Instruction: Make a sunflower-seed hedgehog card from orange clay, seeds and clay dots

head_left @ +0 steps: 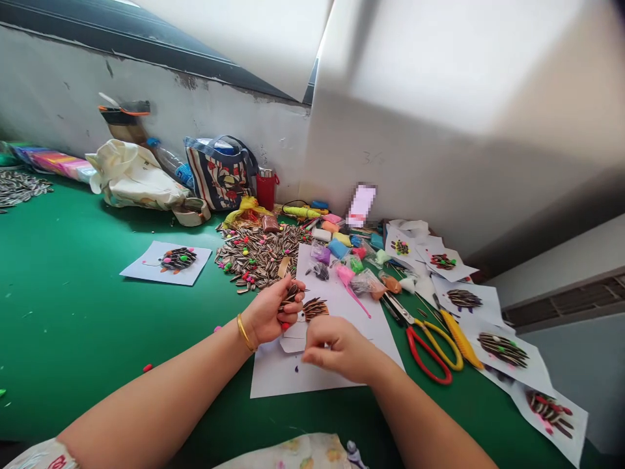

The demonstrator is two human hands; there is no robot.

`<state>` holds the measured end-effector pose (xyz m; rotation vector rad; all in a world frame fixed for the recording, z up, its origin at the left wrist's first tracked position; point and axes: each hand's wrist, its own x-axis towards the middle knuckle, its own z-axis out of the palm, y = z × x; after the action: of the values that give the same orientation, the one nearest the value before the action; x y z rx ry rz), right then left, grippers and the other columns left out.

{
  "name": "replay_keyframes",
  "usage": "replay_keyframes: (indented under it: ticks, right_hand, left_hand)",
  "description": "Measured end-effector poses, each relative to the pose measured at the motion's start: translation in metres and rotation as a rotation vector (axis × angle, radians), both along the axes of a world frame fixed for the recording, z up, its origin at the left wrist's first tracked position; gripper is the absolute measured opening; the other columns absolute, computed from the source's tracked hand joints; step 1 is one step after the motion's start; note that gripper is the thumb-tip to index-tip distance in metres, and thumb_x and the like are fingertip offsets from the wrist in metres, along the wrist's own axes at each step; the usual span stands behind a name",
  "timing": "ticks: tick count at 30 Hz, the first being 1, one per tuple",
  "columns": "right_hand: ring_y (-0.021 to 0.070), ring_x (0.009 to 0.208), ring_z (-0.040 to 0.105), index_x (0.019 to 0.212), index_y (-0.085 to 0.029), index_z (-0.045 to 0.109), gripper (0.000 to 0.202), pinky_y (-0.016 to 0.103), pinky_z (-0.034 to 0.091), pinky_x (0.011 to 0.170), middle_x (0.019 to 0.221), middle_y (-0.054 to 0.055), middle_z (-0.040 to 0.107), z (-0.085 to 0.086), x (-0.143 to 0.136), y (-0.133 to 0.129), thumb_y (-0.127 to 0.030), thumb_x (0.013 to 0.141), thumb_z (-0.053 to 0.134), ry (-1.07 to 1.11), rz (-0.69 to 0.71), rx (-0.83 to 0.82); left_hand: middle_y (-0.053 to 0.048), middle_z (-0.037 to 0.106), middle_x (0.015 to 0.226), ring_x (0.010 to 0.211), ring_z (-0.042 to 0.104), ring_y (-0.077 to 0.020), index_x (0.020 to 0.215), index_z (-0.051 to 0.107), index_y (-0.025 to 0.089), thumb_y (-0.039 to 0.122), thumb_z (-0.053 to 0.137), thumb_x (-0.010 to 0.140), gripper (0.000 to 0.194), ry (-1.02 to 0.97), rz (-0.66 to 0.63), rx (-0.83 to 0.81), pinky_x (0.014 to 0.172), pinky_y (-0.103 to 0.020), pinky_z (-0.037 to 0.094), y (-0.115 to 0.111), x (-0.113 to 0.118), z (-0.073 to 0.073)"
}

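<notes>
Left hand (271, 312) pinches a few sunflower seeds (291, 294); right hand (336, 348) (fingers curled shut) presses the white paper (312, 371) near the seed hedgehog (315, 307) — a slip could scatter seeds.

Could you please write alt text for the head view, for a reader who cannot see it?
A left hand holds sunflower seeds above white paper on a green table, the right hand beside it over a half-made seed figure. A seed pile, clay pieces, scissors and finished pictures lie around.
</notes>
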<state>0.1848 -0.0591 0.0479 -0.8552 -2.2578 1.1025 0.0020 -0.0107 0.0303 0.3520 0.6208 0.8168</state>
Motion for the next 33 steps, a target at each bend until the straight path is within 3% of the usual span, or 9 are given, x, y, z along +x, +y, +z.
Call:
replay_keyframes:
  ticks: [4,9,14,20,24,28,33]
  right_hand:
    - [0.0149,0.075,0.055,0.096,-0.022,0.067,0.012,0.027,0.043,0.067,0.084,0.003,0.062,-0.008,0.004,0.009,-0.027,0.088,0.059,0.128,-0.406,0.121]
    - [0.0142,0.072,0.053,0.102,-0.022,0.064,0.017,0.028,0.043,0.067,0.083,0.002,0.058,-0.014,0.008,0.015,-0.022,0.089,0.054,0.129,-0.536,0.232]
    - [0.0142,0.073,0.053,0.098,-0.021,0.062,0.013,0.027,0.043,0.066,0.086,0.002,0.062,-0.021,0.007,0.017,-0.022,0.088,0.054,0.115,-0.566,0.170]
    - [0.0145,0.068,0.054,0.087,-0.020,0.064,0.014,0.027,0.043,0.062,0.078,0.002,0.063,-0.030,0.006,0.018,-0.026,0.090,0.052,0.137,-0.524,0.072]
    - [0.0145,0.068,0.054,0.086,-0.021,0.064,0.014,0.028,0.044,0.064,0.076,0.001,0.062,-0.022,0.002,0.014,-0.025,0.092,0.052,0.198,-0.556,0.165]
    - [0.0171,0.083,0.059,0.101,-0.023,0.067,0.017,0.032,0.048,0.075,0.088,0.004,0.066,-0.011,-0.008,0.007,-0.021,0.091,0.053,0.208,-0.432,0.313]
    - [0.0189,0.092,0.060,0.111,-0.026,0.065,0.025,0.036,0.050,0.083,0.097,0.005,0.068,-0.006,-0.012,0.002,-0.018,0.093,0.050,0.188,-0.376,0.366]
  left_hand:
    - [0.003,0.044,0.068,0.041,0.030,-0.0011,0.089,0.056,0.015,0.045,0.047,0.093,0.032,0.073,-0.056,0.041,0.034,-0.012,0.016,-0.006,0.005,0.000]
    - [0.002,0.045,0.068,0.042,0.029,-0.0009,0.091,0.058,0.015,0.048,0.044,0.093,0.035,0.102,-0.126,0.052,0.037,-0.013,0.014,-0.012,0.008,0.003]
    - [0.004,0.042,0.070,0.043,0.026,0.0002,0.086,0.056,0.016,0.031,0.054,0.088,0.016,0.049,-0.177,0.105,0.038,-0.013,0.012,-0.015,0.009,0.008]
    - [0.004,0.044,0.069,0.043,0.031,-0.0007,0.089,0.055,0.019,0.024,0.056,0.087,0.006,-0.020,-0.170,0.101,0.038,-0.012,0.013,-0.018,0.010,0.008]
    - [0.004,0.043,0.068,0.042,0.032,-0.0006,0.092,0.055,0.017,0.022,0.055,0.087,0.007,-0.173,-0.147,-0.066,0.035,-0.011,0.015,-0.017,0.012,0.004]
    - [0.004,0.041,0.063,0.041,0.036,-0.0015,0.084,0.054,0.014,0.032,0.047,0.093,0.021,-0.268,0.001,-0.303,0.035,-0.010,0.022,-0.018,0.017,0.002]
    - [0.004,0.042,0.060,0.042,0.039,-0.0043,0.084,0.054,0.015,0.032,0.043,0.096,0.023,-0.322,0.129,-0.405,0.035,-0.012,0.026,-0.022,0.019,0.005]
